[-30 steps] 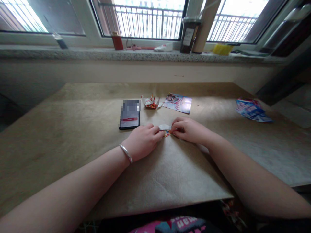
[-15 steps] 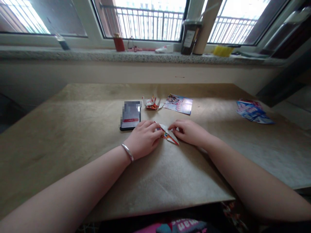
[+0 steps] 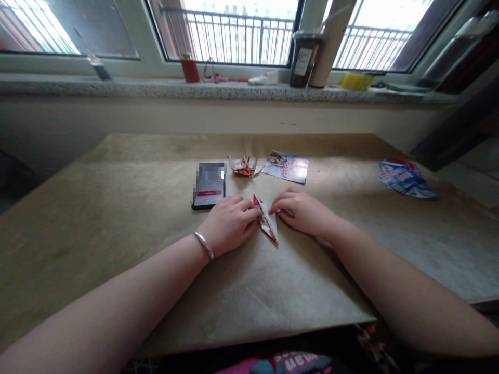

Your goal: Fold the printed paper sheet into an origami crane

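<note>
A folded piece of paper [image 3: 267,224], white with red and orange print, lies on the table between my hands, its long points running away from me and back towards me. My left hand [image 3: 231,221] has its thumb and fingers closed on the paper's left edge. From the other side, the fingertips of my right hand [image 3: 295,209] pinch a white flap of the same paper. Beyond them sits a folded paper crane [image 3: 245,166] in similar white and red print. A smartphone [image 3: 209,187] lies to the left of the crane.
A printed picture sheet [image 3: 286,166] lies right of the crane. Several blue and red packets [image 3: 407,179] are fanned out at the table's far right. Along the windowsill [image 3: 234,91] stand a dark lidded cup [image 3: 304,59], a red container [image 3: 190,69] and a yellow item [image 3: 356,81].
The folded paper has turned, so its near point now aims more towards me. Both hands stay on it with only small shifts of the fingers.
</note>
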### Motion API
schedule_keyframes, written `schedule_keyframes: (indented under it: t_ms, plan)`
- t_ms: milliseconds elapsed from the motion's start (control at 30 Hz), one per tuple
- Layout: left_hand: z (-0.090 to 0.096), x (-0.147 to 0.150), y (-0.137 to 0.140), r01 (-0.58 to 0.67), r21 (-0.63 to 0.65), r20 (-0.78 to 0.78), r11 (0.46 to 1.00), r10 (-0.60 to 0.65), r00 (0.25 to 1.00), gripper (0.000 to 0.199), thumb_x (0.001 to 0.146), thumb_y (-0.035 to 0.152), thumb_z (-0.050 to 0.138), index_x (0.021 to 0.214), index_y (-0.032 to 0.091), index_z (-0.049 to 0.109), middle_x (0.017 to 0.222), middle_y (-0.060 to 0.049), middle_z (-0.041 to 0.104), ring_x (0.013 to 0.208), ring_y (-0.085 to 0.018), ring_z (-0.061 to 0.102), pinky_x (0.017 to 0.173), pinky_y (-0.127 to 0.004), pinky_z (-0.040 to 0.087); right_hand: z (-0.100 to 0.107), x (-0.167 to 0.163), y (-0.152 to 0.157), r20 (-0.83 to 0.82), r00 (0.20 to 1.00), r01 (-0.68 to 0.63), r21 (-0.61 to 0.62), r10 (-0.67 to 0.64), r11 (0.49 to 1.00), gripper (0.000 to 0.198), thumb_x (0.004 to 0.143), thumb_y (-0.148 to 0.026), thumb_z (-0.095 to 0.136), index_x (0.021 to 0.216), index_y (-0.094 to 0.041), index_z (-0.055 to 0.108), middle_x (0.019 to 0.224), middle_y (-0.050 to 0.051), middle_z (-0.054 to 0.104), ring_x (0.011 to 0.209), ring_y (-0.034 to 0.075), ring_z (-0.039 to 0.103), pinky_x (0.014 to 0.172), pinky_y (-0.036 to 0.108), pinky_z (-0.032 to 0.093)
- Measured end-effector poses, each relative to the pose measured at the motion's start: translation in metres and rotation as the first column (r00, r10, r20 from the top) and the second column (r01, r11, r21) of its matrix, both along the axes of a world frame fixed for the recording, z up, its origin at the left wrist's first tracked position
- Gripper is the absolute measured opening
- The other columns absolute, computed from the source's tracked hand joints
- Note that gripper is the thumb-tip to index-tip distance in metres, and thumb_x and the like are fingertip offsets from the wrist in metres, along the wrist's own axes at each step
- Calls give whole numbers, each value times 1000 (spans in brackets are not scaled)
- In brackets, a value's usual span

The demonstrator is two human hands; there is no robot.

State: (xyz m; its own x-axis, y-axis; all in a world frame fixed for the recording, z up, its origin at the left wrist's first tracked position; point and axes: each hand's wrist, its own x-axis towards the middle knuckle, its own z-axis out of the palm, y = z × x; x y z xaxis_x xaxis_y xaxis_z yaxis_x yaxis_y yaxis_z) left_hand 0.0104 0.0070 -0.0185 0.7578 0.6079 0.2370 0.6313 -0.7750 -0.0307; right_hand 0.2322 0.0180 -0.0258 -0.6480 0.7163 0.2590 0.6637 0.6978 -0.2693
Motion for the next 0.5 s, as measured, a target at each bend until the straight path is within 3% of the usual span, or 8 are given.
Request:
schedule_keyframes:
  t_ms: [133,267,500]
  plan:
    - [-2,0,2,9,-34,47,999,-7,999,25,90,29,46,103,21,66,96,-6,64,88,-21,57,76,-35,46,2,-1,-3,37,999,-22,4,21,1000,22,79,-11,55,90,-22,71,88,5,68,85,20,55,79,33,48]
    - [-3,1,3,17,-76,94,997,-10,996,25,89,27,48,106,19,63,98,-7,65,88,-20,58,79,-34,47,2,-2,-4,16,999,-47,27,47,999,17,80,-15,56,89,-22,69,104,4,67,97,20,55,88,35,46]
    - [-4,2,4,-14,-176,156,984,42,987,19,87,25,49,95,15,64,99,-8,66,94,-20,59,86,-34,48,2,-3,-4,17,996,-90,33,90,995,13,80,-20,59,91,-21,65,113,5,66,113,22,53,99,38,41]
